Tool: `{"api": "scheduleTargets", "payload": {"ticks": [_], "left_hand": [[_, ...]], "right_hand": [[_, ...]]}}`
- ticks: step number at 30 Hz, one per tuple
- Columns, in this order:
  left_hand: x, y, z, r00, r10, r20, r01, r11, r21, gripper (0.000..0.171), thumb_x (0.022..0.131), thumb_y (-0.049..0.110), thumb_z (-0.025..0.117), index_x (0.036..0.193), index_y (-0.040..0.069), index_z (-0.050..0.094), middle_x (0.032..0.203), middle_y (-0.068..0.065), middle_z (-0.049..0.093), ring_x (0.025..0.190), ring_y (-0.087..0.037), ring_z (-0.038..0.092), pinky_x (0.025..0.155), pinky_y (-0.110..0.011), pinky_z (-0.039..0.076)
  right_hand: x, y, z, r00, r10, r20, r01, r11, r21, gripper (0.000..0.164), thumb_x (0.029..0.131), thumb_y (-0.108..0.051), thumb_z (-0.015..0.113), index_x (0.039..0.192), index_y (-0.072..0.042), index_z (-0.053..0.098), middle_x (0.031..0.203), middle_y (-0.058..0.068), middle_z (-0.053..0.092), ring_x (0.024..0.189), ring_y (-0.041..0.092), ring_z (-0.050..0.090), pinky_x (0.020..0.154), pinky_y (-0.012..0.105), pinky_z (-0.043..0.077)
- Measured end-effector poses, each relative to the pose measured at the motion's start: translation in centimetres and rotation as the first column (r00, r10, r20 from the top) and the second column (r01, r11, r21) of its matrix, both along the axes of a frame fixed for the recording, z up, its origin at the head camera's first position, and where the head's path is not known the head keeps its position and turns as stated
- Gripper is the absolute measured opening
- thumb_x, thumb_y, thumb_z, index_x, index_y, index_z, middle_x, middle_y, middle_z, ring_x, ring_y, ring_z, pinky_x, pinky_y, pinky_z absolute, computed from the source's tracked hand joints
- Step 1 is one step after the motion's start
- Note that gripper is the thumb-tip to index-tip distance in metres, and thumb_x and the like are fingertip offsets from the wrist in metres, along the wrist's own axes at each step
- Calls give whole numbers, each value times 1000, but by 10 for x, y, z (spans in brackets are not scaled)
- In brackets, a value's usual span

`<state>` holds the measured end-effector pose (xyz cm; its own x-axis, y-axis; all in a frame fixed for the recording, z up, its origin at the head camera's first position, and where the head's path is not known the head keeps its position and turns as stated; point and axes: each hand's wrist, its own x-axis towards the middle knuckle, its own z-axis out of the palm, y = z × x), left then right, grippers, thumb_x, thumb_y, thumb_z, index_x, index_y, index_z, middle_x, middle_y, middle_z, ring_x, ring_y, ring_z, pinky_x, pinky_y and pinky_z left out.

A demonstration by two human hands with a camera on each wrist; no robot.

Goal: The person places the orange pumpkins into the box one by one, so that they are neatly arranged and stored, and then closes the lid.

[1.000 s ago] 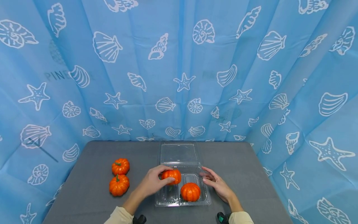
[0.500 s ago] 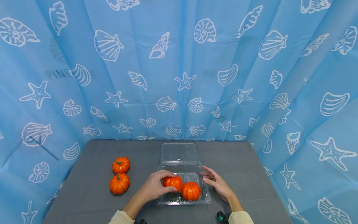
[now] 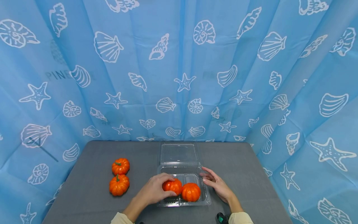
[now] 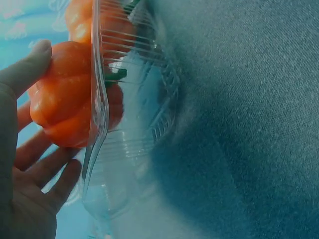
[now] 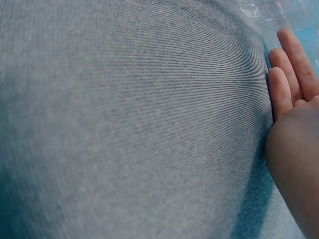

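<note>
Head view: L hand point(image 3: 153, 189) has thumb + fingers curved round the held pumpkin point(image 3: 172, 187). Vs 1 s ago, that pumpkin is nearer the front of the clear box point(image 3: 187, 169), now right beside the loose pumpkin point(image 3: 191, 192); prob. means it's at or nearly at its spot. Lid point(image 3: 179, 153) stays open at back. Rear pumpkin point(image 3: 121, 166) and front pumpkin point(image 3: 119, 185) haven't budged on L of surface point(image 3: 232, 165), so 2 in box area, 2 outside.

L wrist view: held pumpkin's stem point(image 4: 117, 75) points down, below the rim, seen thru clear wall. Can't tell if pumpkin rests on bottom.

R wrist view: R hand point(image 5: 305, 117) has fingers loosely extended near box, no visible hold; contact unclear.
</note>
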<state>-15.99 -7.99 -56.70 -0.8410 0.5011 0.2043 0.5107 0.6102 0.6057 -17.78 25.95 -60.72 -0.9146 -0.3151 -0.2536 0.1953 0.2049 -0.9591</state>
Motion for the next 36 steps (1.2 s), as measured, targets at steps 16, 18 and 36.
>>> {"api": "scheduleTargets", "payload": {"ticks": [16, 18, 36], "left_hand": [[0, -2, 0, 998, -56, -27, 50, 982, -184, 41, 77, 56, 84, 105, 27, 75, 116, 10, 74, 125, -25, 61, 106, -51, 49], [0, -2, 0, 998, -55, -23, 50, 983, -177, 40, 76, 56, 84, 105, 29, 75, 116, 11, 73, 125, -24, 60, 107, -51, 48], [-14, -4, 17, 984, 59, -166, -90, 977, -191, 70, 84, 67, 71, 140, 27, 59, 145, -1, 58, 138, -33, 50, 110, -60, 44]], "right_hand": [[-1, 2, -1, 1000, 8, -12, -8, 1000, 5, 63, 104, -22, 58, 160, -17, 31, 158, 21, 45, 146, 41, 40, 105, 26, 42], [-1, 1, -1, 1000, 5, -10, -5, 1000, 7, 62, 104, -22, 58, 160, -17, 32, 158, 21, 45, 146, 40, 41, 107, 29, 43], [-2, 2, -2, 1000, 11, -8, -11, 1000, 12, 63, 104, -23, 58, 160, -18, 31, 158, 20, 45, 146, 40, 41, 113, 42, 43]]}}
